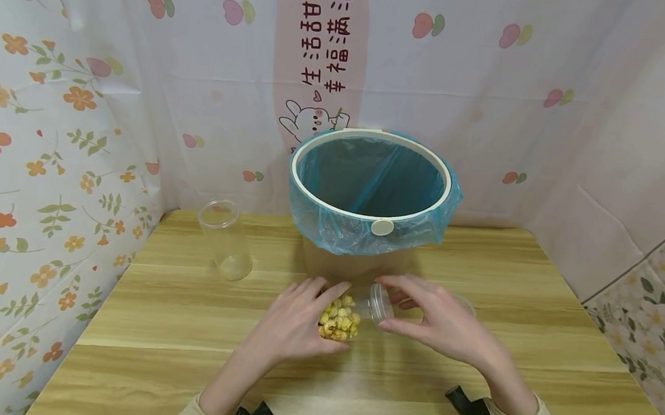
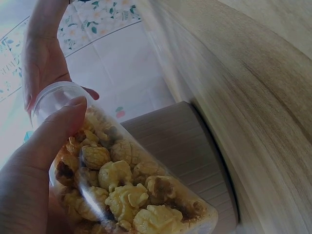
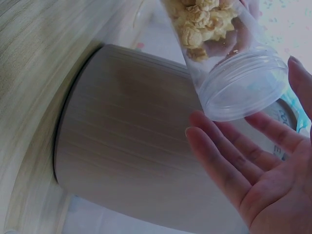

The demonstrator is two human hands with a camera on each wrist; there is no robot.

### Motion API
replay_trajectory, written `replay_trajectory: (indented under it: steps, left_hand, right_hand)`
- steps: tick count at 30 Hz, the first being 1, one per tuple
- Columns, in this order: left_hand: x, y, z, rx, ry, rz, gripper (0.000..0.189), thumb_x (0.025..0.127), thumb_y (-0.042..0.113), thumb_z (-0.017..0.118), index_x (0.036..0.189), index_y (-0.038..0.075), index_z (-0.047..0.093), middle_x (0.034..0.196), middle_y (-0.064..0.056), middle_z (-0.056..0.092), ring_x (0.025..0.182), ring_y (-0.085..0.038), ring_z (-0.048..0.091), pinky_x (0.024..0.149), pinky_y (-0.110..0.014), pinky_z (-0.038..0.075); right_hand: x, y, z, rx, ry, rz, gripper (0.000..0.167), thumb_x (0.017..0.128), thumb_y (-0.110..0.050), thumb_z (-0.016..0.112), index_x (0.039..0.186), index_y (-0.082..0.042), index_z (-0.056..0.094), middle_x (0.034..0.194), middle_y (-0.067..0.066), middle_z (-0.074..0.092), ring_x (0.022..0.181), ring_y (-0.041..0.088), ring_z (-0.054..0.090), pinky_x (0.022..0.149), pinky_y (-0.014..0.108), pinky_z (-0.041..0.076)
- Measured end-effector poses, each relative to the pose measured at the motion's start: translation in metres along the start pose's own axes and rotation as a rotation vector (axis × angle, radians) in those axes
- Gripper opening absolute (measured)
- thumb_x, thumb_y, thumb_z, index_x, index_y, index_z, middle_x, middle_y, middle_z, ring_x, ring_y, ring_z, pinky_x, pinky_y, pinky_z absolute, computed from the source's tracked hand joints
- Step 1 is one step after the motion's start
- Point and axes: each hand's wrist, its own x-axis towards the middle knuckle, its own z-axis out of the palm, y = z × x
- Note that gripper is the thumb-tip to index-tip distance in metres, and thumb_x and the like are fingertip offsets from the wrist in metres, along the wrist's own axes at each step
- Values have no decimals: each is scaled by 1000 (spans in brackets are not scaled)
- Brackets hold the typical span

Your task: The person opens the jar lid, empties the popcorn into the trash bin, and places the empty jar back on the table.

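Head view: one clear jar [image 1: 363, 308] of popcorn [image 1: 340, 321], tipped on its side above one wooden table [image 1: 162, 343], gripped by one left hand [image 1: 298, 321]; one ribbed lid [image 1: 382, 304] on its end, beside one right hand [image 1: 445, 317]; one clear cylinder [image 1: 226, 246], upright at left; one bin [image 1: 352, 263], with one blue liner [image 1: 337, 234], behind. Left wrist view: one thumb [image 2: 58, 126] pressed along the slanting jar. Right wrist view: one thumb and four fingers [image 3: 219, 161] spread about the lid, contact uncertain.
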Motion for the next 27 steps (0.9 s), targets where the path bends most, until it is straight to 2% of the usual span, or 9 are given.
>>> replay_trajectory:
  steps: [5, 9, 16, 21, 27]
  left_hand:
    - [0, 0, -1, 1, -6, -3, 97, 68, 71, 82, 149, 27, 51, 116, 1, 63, 102, -16, 65, 86, -36, 58]
    - [0, 0, -1, 11, 8, 5, 97, 67, 70, 83, 148, 26, 52, 116, 0, 64, 101, -15, 65, 85, -36, 57]
    - [-1, 0, -2, 14, -2, 3, 97, 68, 72, 81, 148, 26, 52, 116, 0, 64, 101, -14, 65, 85, -36, 58]
    - [0, 0, -3, 11, -14, -7, 98, 68, 75, 79, 149, 28, 51, 118, 1, 64, 103, -14, 65, 86, -35, 58]
    - [-1, 0, -2, -23, -23, -27, 96, 69, 72, 81, 149, 29, 50, 119, 1, 64, 105, -18, 66, 88, -38, 59]
  right_hand:
    - [-1, 1, 0, -6, 4, -49, 67, 87, -50, 78, 146, -29, 54, 139, -8, 62, 108, 12, 73, 85, 28, 62]
    - [0, 1, 0, -10, 17, -101, 70, 83, -42, 84, 145, -27, 55, 139, -11, 61, 110, 10, 70, 88, 30, 62]
    - [0, 3, 0, -21, 40, -195, 77, 75, -25, 92, 143, -24, 56, 139, -7, 59, 114, 12, 68, 91, 28, 61]
    - [0, 3, 0, -32, 53, -223, 77, 72, -22, 94, 140, -24, 58, 138, -8, 59, 113, 13, 68, 92, 28, 60]
    - [0, 4, -2, -36, 62, -233, 77, 73, -23, 93, 140, -24, 57, 138, -8, 59, 113, 13, 67, 93, 29, 60]
